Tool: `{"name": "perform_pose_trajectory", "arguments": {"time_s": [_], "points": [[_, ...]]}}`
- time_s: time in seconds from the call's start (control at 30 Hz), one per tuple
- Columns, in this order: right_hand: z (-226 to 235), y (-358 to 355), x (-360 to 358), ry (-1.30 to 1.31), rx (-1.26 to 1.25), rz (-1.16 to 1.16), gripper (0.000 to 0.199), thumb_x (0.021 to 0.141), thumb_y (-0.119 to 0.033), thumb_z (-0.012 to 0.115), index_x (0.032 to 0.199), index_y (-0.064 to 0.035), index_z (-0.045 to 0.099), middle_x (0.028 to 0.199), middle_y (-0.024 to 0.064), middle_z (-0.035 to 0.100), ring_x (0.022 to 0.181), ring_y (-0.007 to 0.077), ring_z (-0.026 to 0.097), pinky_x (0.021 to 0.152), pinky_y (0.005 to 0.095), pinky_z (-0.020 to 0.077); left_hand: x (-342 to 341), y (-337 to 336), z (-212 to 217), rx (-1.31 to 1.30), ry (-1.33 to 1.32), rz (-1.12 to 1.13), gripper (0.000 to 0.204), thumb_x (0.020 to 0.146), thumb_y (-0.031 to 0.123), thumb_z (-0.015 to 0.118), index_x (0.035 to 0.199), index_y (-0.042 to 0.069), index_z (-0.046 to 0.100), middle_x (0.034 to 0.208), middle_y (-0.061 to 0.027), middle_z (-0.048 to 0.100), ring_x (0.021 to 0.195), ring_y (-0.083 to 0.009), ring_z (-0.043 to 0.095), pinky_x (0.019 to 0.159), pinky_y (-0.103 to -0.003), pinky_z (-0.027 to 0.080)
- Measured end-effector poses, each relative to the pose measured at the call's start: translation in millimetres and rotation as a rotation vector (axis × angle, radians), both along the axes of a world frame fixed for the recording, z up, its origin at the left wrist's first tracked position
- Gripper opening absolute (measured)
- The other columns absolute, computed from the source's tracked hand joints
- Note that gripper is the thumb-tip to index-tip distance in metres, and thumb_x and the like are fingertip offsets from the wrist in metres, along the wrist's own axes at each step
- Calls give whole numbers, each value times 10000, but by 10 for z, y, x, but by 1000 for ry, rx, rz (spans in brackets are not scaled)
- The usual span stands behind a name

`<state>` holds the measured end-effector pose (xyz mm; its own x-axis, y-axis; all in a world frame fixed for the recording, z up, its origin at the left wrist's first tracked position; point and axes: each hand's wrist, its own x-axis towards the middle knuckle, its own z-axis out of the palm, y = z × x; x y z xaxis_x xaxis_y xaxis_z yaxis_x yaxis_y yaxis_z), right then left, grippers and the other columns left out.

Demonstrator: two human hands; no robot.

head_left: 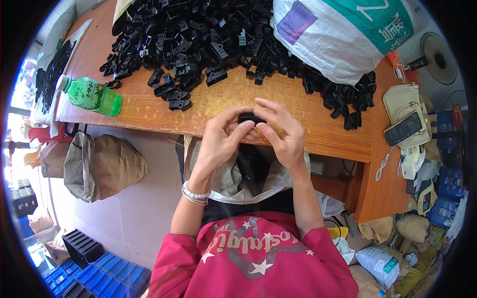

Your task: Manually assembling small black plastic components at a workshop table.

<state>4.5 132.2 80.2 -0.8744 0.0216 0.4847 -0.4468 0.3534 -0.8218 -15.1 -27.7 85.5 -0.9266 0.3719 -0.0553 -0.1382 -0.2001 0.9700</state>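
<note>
Just over the table's near edge, a small black plastic part sits between my two hands. My left hand is closed on it, thumb and fingers pinching its left side. From the other side, the thumb and fingers of my right hand close around the part's right end; those fingers are slightly blurred, and they cover much of it. Beyond the hands lies a big pile of similar black plastic parts, with a few loose ones at its near edge. Below the hands, an open pale woven sack has dark contents.
A green bottle stands at the left of the wooden table. A white-and-green sack rests on the pile. At right are a cream bag and a phone. Brown sacks and blue crates are on the floor.
</note>
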Motion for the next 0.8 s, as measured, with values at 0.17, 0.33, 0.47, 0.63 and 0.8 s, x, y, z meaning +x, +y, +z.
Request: {"name": "perform_pose_trajectory", "arguments": {"time_s": [0.17, 0.33, 0.47, 0.63, 0.8], "points": [[-7, -22, 23, -166, -133, -21, 205, 812, -31, 676, 1010, 20, 682, 950, 121, 676, 888, 207, 636, 815, 300, 479, 72, 31, -18, -202, 238, 84, 283, 896, -30, 585, 1178, -26, 558, 975, -100, 675, 851, -117, 645, 745, -244, 522], [-59, 198, -128, -301, -127, 280, 122, 819, -41, 680, 925, 17, 699, 923, 93, 678, 848, 175, 629, 766, 286, 480, -290, -117, -227, -494, 561, 251, 342, 846, 107, 690, 1139, -15, 564, 1005, -138, 644, 832, -203, 666, 688, -312, 534], [-75, 138, -421, -309, 84, -168, 145, 860, -118, 671, 912, 16, 686, 862, 92, 660, 784, 178, 617, 709, 299, 480, -668, -122, -289, -964, 771, 481, 314, 850, 125, 658, 1111, -22, 563, 1161, -187, 545, 826, -313, 646, 694, -352, 537], [-166, -62, -768, -281, 595, -548, 347, 821, -280, 721, 975, 20, 640, 970, 153, 601, 951, 301, 579, 832, 420, 447, -815, -39, -274, -1176, 886, 457, 162, 766, 12, 617, 902, -4, 529, 897, -146, 537, 749, -317, 625, 596, -384, 514], [-252, 6, -638, -235, 644, -528, 196, 837, -125, 636, 957, 28, 607, 1007, 184, 584, 981, 333, 562, 810, 453, 430, -663, -87, -325, -1077, 809, 417, 156, 809, 65, 606, 942, -1, 559, 900, -151, 557, 726, -317, 626, 616, -383, 506]]}}
